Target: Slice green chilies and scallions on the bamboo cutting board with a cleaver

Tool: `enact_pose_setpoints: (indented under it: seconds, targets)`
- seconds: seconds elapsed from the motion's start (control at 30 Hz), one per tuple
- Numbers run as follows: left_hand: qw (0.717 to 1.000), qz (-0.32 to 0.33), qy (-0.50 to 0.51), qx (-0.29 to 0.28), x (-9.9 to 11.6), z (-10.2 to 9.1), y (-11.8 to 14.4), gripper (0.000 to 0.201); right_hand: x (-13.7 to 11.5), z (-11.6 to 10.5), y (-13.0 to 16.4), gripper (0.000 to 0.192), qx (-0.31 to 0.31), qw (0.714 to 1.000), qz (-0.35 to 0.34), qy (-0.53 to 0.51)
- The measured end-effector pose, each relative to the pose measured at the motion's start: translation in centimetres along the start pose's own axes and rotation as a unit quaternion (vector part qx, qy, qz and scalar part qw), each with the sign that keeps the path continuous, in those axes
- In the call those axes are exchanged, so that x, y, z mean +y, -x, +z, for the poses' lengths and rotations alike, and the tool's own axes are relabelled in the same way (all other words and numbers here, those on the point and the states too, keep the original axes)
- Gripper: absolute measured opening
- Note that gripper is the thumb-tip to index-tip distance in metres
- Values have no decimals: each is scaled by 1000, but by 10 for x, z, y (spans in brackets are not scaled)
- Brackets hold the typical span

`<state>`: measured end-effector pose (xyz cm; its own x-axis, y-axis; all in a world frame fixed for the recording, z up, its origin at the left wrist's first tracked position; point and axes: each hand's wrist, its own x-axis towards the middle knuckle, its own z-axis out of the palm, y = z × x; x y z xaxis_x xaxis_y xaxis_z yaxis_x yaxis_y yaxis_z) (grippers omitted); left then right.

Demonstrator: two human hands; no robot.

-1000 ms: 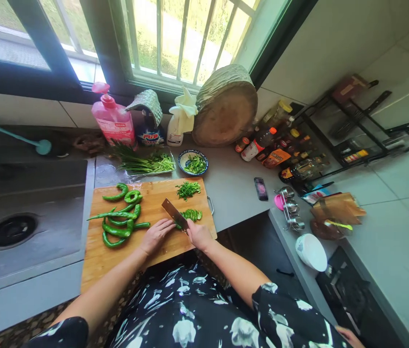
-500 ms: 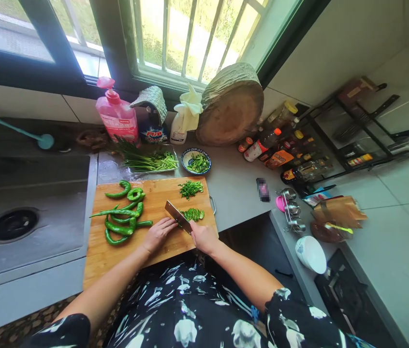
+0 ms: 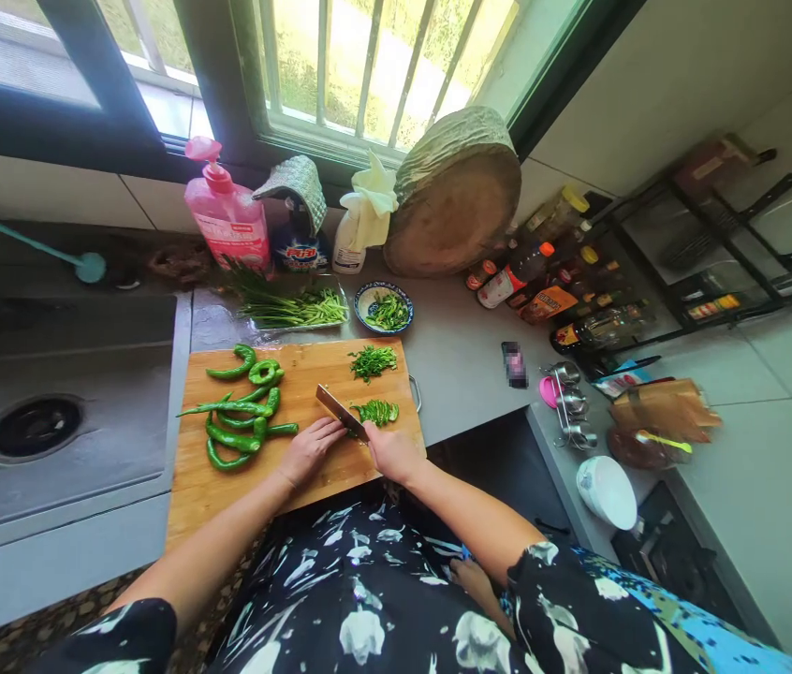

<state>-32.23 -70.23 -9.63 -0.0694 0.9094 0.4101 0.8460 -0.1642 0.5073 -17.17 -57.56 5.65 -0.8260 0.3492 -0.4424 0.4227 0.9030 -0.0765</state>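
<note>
My right hand (image 3: 394, 454) is closed round the handle of a cleaver (image 3: 341, 412), its broad blade tilted over the wooden cutting board (image 3: 326, 360). Beside the blade rests my left hand (image 3: 312, 451), fingers pressed together and pointing at it; what lies beneath them is hidden. Just beyond the cleaver is a small pile of sliced green pepper (image 3: 377, 412). A heap of chopped greens (image 3: 372, 361) sits farther back on the board. Several whole green peppers (image 3: 238, 421) lie on its left side.
Behind the board stand a tray of green stalks (image 3: 298, 309) and a blue-rimmed bowl (image 3: 405, 326) of cut greens. A sink (image 3: 122, 374) is at left. Bottles (image 3: 508, 281) and spice pots (image 3: 575, 407) stand at right. Another person's arm (image 3: 476, 585) and blue patterned clothing (image 3: 691, 608) show low right.
The cleaver has shifted slightly left against the sliced pepper, more of which shows now. Another person's arm and blue clothing have come into view at lower right. The view has shifted a little.
</note>
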Motion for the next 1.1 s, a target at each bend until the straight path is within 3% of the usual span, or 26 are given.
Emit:
enact_pose_setpoints:
  seconds: [0.23, 0.57, 0.77, 1.1]
  targets:
    - [1000, -5, 3, 14, 1, 3, 1, 36, 17, -1, 6, 46, -23, 999, -11, -28]
    - [1000, 2, -7, 15, 4, -4, 0, 34, 5, 24, -17, 48, 30, 998, -9, -50]
    - [999, 15, -4, 40, 2, -4, 2, 33, 11, 11, -7, 44, 28, 999, -1, -37]
    - [998, 27, 1, 54, 1, -2, 2, 33, 6, -7, 8, 41, -26, 999, 13, -16]
